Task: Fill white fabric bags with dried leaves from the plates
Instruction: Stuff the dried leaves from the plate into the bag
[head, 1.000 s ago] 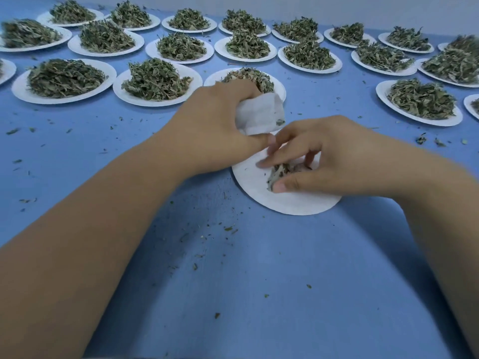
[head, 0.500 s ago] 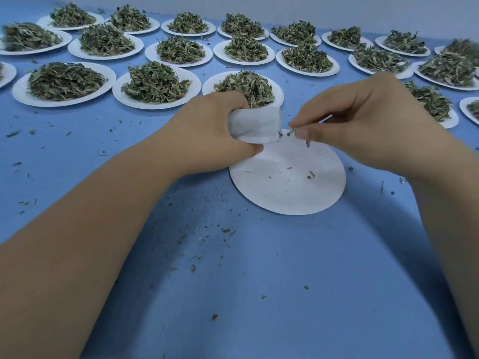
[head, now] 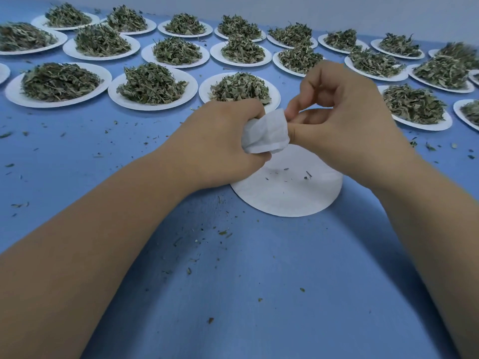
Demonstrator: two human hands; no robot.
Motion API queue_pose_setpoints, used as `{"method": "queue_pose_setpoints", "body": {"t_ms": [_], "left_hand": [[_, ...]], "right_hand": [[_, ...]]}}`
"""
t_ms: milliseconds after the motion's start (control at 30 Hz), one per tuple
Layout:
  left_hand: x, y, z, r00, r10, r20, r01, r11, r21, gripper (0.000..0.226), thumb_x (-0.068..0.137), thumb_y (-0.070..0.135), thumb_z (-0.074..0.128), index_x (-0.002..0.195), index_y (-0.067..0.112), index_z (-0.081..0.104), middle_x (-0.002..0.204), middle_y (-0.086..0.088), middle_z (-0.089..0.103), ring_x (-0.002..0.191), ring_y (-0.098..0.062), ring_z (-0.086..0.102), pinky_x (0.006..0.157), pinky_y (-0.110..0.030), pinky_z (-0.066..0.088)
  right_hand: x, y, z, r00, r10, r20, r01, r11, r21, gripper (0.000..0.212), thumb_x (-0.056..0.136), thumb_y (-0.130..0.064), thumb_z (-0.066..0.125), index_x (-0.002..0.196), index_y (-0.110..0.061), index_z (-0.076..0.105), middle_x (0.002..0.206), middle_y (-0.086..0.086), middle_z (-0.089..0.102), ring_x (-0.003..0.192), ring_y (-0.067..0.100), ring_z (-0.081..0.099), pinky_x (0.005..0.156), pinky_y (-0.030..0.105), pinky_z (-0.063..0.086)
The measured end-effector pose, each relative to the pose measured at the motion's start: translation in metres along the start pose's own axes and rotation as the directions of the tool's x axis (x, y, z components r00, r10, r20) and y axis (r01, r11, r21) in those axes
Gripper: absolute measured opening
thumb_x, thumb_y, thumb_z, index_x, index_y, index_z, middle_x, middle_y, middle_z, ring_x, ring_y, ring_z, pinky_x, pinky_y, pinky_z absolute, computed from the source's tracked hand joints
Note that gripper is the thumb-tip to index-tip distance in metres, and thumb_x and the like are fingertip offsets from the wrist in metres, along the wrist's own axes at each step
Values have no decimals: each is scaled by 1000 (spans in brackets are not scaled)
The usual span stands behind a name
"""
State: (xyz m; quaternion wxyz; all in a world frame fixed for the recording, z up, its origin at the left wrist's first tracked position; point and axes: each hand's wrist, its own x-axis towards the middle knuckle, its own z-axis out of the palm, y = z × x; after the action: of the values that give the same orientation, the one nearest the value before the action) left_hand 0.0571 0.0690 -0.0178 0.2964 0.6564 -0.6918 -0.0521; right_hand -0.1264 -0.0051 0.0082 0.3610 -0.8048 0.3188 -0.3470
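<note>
My left hand grips a small white fabric bag just above the near white plate. That plate holds only a few leaf crumbs. My right hand is at the bag's right end, and its thumb and fingertips pinch the bag's mouth. The bag looks bulged and crumpled; its contents are hidden. Behind my hands stands a plate heaped with dried green leaves.
Several more white plates piled with dried leaves, such as one at the left and one at the right, fill the far half of the blue table. Loose leaf bits lie scattered over the cloth. A pale wall runs behind.
My right hand lifted the last leaves off the near plate, carried them up to the bag, and now pinches the bag's mouth. The left hand kept its hold on the bag.
</note>
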Motion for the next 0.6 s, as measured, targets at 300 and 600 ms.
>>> {"method": "queue_pose_setpoints", "body": {"t_ms": [300,600], "left_hand": [[3,0,-3,998,-39,-54,35,997,-70,31,79,41,75,73,34,45,69,10,52,66,1,48,54,-14,35],[1,7,-2,999,-39,-31,33,985,-169,24,76,44,73,94,31,64,89,13,68,84,-4,62,73,-34,53]], "right_hand": [[-3,-2,1,969,-75,236,28,980,196,26,93,5,66,112,-9,77,109,-1,78,107,15,73,96,35,57],[-2,2,12,990,-142,-24,144,978,152,32,80,9,76,96,-18,74,90,-5,78,87,12,76,79,30,62]]}}
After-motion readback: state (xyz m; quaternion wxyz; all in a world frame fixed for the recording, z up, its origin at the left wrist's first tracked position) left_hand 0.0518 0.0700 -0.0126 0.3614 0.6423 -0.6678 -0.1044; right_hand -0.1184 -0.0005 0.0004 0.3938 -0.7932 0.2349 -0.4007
